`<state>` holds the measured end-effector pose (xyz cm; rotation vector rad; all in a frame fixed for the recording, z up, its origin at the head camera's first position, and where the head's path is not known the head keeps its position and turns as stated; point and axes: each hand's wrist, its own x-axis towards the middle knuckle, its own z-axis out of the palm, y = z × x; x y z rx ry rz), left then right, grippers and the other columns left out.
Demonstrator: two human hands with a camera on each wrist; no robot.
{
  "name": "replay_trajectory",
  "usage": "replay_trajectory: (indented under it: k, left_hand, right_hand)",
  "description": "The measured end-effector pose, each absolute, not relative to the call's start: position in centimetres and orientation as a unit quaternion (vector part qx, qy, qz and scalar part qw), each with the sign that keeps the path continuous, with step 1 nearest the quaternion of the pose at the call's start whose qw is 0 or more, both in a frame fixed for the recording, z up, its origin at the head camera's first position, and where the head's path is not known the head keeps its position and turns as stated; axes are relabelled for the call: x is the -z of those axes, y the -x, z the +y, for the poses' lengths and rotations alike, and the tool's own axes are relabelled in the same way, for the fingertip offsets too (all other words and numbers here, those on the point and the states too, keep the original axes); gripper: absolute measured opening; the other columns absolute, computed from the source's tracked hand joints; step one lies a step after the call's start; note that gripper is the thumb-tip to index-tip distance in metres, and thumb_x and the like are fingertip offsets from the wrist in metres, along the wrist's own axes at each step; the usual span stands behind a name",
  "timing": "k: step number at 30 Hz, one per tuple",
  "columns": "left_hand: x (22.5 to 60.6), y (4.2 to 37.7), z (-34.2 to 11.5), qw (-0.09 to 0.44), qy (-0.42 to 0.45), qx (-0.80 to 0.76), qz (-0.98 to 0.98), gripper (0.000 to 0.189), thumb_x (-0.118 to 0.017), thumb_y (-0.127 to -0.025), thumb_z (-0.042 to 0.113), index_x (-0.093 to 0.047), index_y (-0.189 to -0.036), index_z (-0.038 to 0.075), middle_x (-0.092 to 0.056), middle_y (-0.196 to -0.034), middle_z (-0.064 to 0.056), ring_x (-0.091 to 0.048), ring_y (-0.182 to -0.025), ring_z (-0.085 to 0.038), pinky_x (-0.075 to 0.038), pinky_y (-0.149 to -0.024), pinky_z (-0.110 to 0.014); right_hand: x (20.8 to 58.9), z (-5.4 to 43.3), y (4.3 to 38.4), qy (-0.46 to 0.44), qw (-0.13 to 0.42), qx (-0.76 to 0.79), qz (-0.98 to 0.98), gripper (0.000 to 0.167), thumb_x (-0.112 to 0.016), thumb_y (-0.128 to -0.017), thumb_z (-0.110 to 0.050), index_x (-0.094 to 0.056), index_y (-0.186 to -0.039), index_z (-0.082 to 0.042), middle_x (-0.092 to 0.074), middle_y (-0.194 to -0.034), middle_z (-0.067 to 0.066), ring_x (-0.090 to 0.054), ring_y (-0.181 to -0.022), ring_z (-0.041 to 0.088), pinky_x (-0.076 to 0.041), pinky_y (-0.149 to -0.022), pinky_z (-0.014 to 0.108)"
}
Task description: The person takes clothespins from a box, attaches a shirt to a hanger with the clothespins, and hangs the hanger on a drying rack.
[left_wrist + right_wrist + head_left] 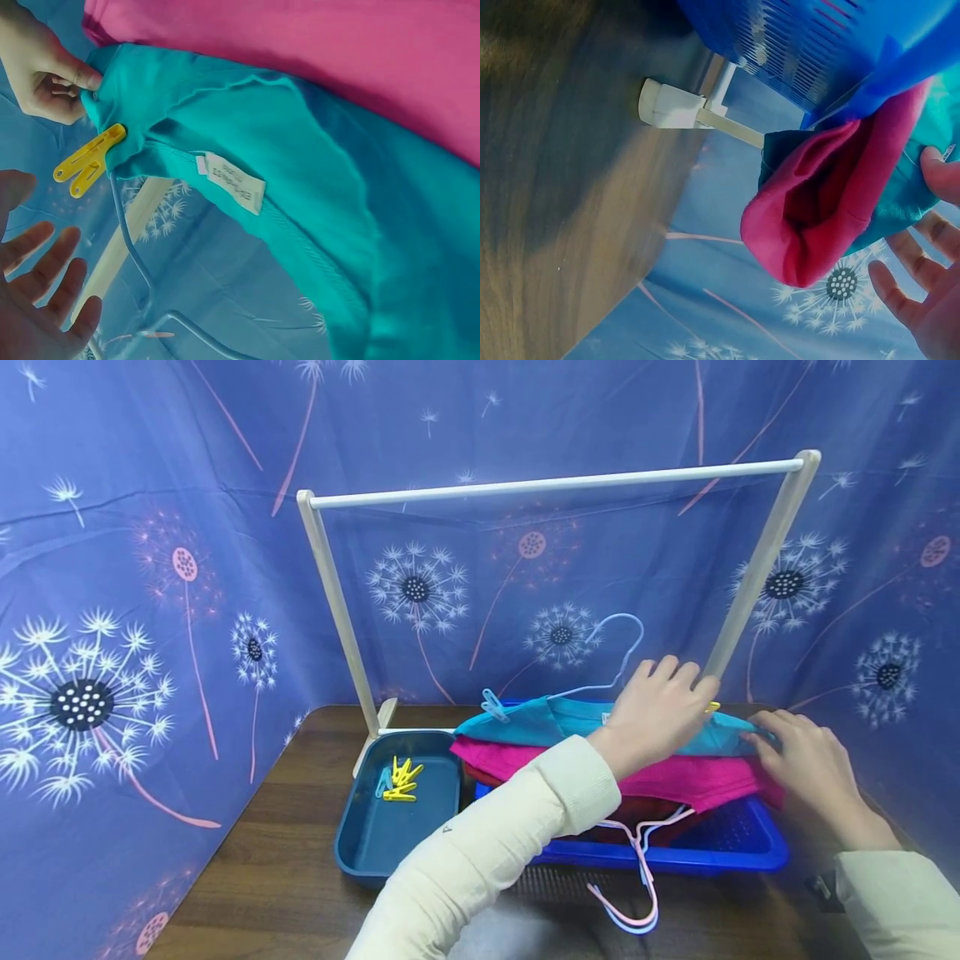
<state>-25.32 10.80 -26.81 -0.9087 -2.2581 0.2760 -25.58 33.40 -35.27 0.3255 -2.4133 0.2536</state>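
Note:
A teal shirt (577,718) lies over a pink shirt (495,762), with a pale blue hanger (626,652) rising from its neck. A light blue clothespin (493,704) is clipped at its left shoulder. At the other shoulder sits a yellow clothespin (91,160). My left hand (660,710) is beside that yellow clothespin; the left wrist view shows its fingers (56,289) spread and apart from the clip. My right hand (810,768) pinches the teal shirt's right shoulder between thumb and fingers. In the right wrist view, a pink sleeve (802,217) hangs below the teal cloth.
Beneath the shirts stands a blue basket (757,852), with a pink hanger (641,868) and a blue one hooked over its front. At left, a dark tray (360,852) holds several clothespins (401,774). Behind rises a rack with a white rail (555,485).

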Motion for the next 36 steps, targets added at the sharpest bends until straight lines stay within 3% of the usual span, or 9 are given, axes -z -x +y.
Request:
replay_trajectory:
  k: [3, 16, 22, 27, 36]
  left_hand:
    - [27.1, 24.9, 9.5, 0.360, 0.364, -0.092, -0.854, 0.033, -0.045, -0.091, 0.047, -0.054, -0.117, 0.028, -0.057, -0.109, 0.011, -0.051, -0.103, -0.010, -0.041, -0.087, -0.026]
    - [28.5, 23.7, 4.5, 0.334, 0.365, -0.081, -0.865, 0.035, -0.048, -0.090, 0.047, -0.055, -0.115, 0.024, -0.058, -0.109, 0.008, -0.050, -0.104, -0.011, -0.042, -0.090, -0.028]
    - [28.7, 23.6, 1.9, 0.342, 0.356, -0.047, -0.868, 0.031, -0.052, -0.089, 0.043, -0.055, -0.110, 0.021, -0.059, -0.106, 0.006, -0.050, -0.104, -0.012, -0.042, -0.089, -0.028]
    - [28.7, 23.8, -0.3, 0.347, 0.344, -0.007, -0.872, 0.027, -0.054, -0.088, 0.040, -0.056, -0.106, 0.019, -0.059, -0.103, 0.005, -0.050, -0.103, -0.014, -0.042, -0.086, -0.029]
    - [28.8, 24.6, -3.8, 0.347, 0.305, 0.034, -0.886, 0.031, -0.054, -0.089, 0.037, -0.055, -0.112, 0.017, -0.058, -0.106, 0.001, -0.050, -0.102, -0.018, -0.043, -0.084, -0.032]
  right_hand:
    - [35.3, 33.4, 25.6, -0.128, 0.342, -0.095, -0.926, 0.021, -0.072, -0.072, -0.008, -0.063, -0.090, -0.002, -0.063, -0.085, 0.023, -0.055, -0.071, 0.040, -0.040, -0.058, 0.052]
    - [34.9, 33.2, 25.2, -0.126, 0.337, -0.095, -0.928, 0.020, -0.071, -0.073, -0.008, -0.063, -0.090, -0.001, -0.063, -0.087, 0.025, -0.055, -0.075, 0.042, -0.040, -0.061, 0.055]
    - [35.0, 33.2, 25.3, -0.147, 0.364, -0.092, -0.915, 0.019, -0.072, -0.070, -0.006, -0.062, -0.086, -0.002, -0.064, -0.082, 0.021, -0.056, -0.069, 0.039, -0.041, -0.056, 0.052]
    - [35.0, 33.3, 25.3, -0.134, 0.347, -0.090, -0.924, 0.019, -0.071, -0.072, -0.008, -0.063, -0.088, -0.002, -0.063, -0.083, 0.022, -0.055, -0.071, 0.039, -0.040, -0.058, 0.052]
    - [34.9, 33.2, 25.3, -0.124, 0.338, -0.087, -0.929, 0.019, -0.071, -0.073, -0.009, -0.063, -0.089, -0.001, -0.064, -0.083, 0.022, -0.055, -0.070, 0.037, -0.040, -0.056, 0.049]
